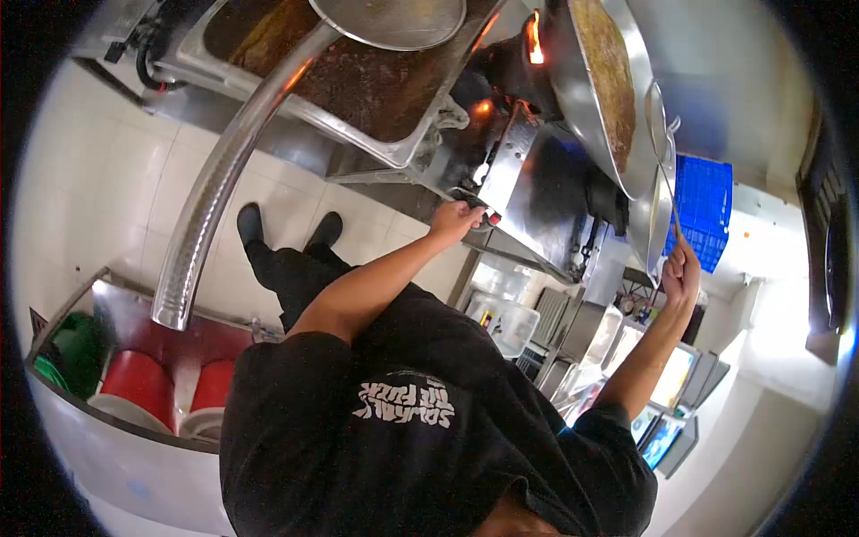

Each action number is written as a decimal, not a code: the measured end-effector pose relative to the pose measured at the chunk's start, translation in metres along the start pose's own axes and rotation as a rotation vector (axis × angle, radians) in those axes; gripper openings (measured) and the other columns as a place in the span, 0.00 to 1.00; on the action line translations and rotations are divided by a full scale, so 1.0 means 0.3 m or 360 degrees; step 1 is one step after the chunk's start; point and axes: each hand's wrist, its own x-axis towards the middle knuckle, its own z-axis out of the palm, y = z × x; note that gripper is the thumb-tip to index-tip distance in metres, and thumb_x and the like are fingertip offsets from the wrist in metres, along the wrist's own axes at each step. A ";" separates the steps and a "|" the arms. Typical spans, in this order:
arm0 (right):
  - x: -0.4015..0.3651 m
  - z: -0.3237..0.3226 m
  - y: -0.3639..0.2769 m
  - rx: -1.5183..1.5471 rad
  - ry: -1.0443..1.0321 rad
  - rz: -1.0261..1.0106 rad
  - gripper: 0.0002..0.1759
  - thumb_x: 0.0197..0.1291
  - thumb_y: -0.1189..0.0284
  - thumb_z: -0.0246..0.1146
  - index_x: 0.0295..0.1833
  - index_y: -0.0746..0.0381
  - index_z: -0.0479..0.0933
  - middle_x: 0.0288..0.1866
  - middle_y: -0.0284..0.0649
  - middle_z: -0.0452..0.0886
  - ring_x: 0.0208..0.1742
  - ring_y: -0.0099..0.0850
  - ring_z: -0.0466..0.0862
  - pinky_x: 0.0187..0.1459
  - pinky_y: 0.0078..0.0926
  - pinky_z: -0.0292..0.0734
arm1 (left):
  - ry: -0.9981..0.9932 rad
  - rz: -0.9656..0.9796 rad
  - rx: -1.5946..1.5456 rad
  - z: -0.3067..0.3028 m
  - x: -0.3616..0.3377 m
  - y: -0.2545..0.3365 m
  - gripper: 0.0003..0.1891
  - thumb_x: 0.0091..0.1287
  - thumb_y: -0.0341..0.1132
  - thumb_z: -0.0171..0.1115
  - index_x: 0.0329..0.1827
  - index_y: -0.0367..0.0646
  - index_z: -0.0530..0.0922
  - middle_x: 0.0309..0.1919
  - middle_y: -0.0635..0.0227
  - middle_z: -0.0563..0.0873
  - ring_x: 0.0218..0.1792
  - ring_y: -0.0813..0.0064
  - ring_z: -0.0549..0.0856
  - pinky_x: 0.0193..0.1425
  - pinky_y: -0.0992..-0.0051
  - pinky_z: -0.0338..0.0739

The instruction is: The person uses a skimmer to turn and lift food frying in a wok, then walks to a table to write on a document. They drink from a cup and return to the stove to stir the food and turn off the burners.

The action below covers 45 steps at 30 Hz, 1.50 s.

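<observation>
My left hand [455, 222] is closed at the front edge of the stove, its fingers around a dark control knob [486, 216] with a red part. My right hand [682, 273] is raised at the right, wrapped round the thin metal handle of a ladle [658, 121]. The ladle's head is by the rim of a large steel wok [637, 40], which looks steeply angled from here. Yellow-brown food or liquid [608, 80] is inside the wok. Orange flame [535, 40] burns beside it, over the stove [528, 197].
A deep metal tray [403, 152] of dark brown liquid stands left of the stove. Across it lies a round strainer [394, 20] with a thick tubular handle [228, 170]. A blue crate [702, 210] is at the right. Red containers [139, 385] sit in a bin at lower left.
</observation>
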 end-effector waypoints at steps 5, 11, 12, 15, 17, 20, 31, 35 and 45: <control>-0.005 0.064 0.015 0.0105 -0.0052 -0.0086 0.16 0.66 0.73 0.48 0.57 0.68 0.66 0.14 0.26 0.59 0.10 0.14 0.55 0.11 0.12 0.52 | -0.0089 -0.0174 -0.0623 -0.008 0.012 -0.038 0.12 0.61 0.39 0.62 0.28 0.38 0.79 0.25 0.66 0.84 0.25 0.80 0.82 0.30 0.82 0.76; -0.002 0.027 -0.009 0.0169 -0.0068 -0.0033 0.16 0.67 0.72 0.47 0.57 0.67 0.66 0.13 0.26 0.60 0.09 0.14 0.56 0.10 0.12 0.51 | -0.0216 -0.0421 -0.1146 -0.003 0.036 -0.102 0.08 0.61 0.37 0.62 0.31 0.41 0.79 0.27 0.69 0.83 0.28 0.81 0.82 0.35 0.82 0.78; -0.002 0.031 -0.002 0.0176 -0.0049 -0.0060 0.16 0.67 0.72 0.46 0.57 0.67 0.66 0.13 0.26 0.60 0.09 0.14 0.55 0.10 0.12 0.51 | -0.0248 -0.0448 -0.1184 -0.005 0.042 -0.107 0.08 0.61 0.37 0.62 0.31 0.41 0.79 0.28 0.69 0.83 0.29 0.81 0.82 0.36 0.82 0.78; -0.010 0.030 0.007 0.0157 -0.0027 -0.0073 0.16 0.67 0.72 0.46 0.58 0.67 0.66 0.13 0.26 0.60 0.09 0.14 0.55 0.10 0.12 0.50 | -0.0319 -0.0510 -0.1253 -0.015 0.048 -0.112 0.08 0.62 0.37 0.61 0.33 0.41 0.79 0.29 0.70 0.83 0.32 0.81 0.82 0.38 0.83 0.78; -0.028 0.013 0.000 0.0148 -0.0053 -0.0058 0.17 0.67 0.72 0.46 0.58 0.67 0.65 0.13 0.26 0.59 0.09 0.14 0.55 0.10 0.12 0.50 | -0.0345 -0.0528 -0.1240 -0.018 0.040 -0.097 0.09 0.62 0.37 0.61 0.35 0.41 0.79 0.30 0.71 0.83 0.33 0.81 0.82 0.39 0.83 0.77; -0.061 -0.006 -0.020 0.0191 -0.0090 -0.0097 0.18 0.67 0.73 0.46 0.60 0.67 0.63 0.14 0.27 0.58 0.10 0.14 0.55 0.11 0.13 0.50 | -0.0502 -0.0554 -0.1408 -0.018 0.046 -0.116 0.11 0.64 0.37 0.58 0.39 0.37 0.78 0.30 0.70 0.82 0.32 0.82 0.80 0.38 0.83 0.75; -0.099 0.028 -0.024 0.0289 0.0007 -0.0053 0.18 0.66 0.74 0.48 0.60 0.67 0.64 0.14 0.27 0.58 0.10 0.14 0.55 0.11 0.11 0.51 | -0.0839 -0.0939 -0.0844 -0.091 0.032 0.000 0.18 0.65 0.49 0.54 0.51 0.48 0.75 0.42 0.77 0.83 0.41 0.85 0.81 0.43 0.81 0.72; -0.099 0.026 -0.033 0.0417 -0.0017 -0.0277 0.18 0.64 0.73 0.51 0.57 0.68 0.66 0.14 0.26 0.59 0.10 0.14 0.57 0.12 0.11 0.51 | -0.0822 -0.0942 -0.0423 -0.150 -0.035 0.074 0.19 0.65 0.52 0.53 0.52 0.50 0.75 0.45 0.78 0.82 0.43 0.85 0.79 0.41 0.82 0.70; -0.040 0.014 -0.001 0.0244 -0.0229 -0.0265 0.13 0.60 0.70 0.55 0.49 0.65 0.71 0.15 0.25 0.63 0.12 0.14 0.60 0.12 0.09 0.53 | -0.0559 -0.0648 0.0091 -0.583 -0.342 0.404 0.19 0.68 0.50 0.47 0.50 0.46 0.74 0.46 0.69 0.81 0.44 0.78 0.79 0.37 0.83 0.69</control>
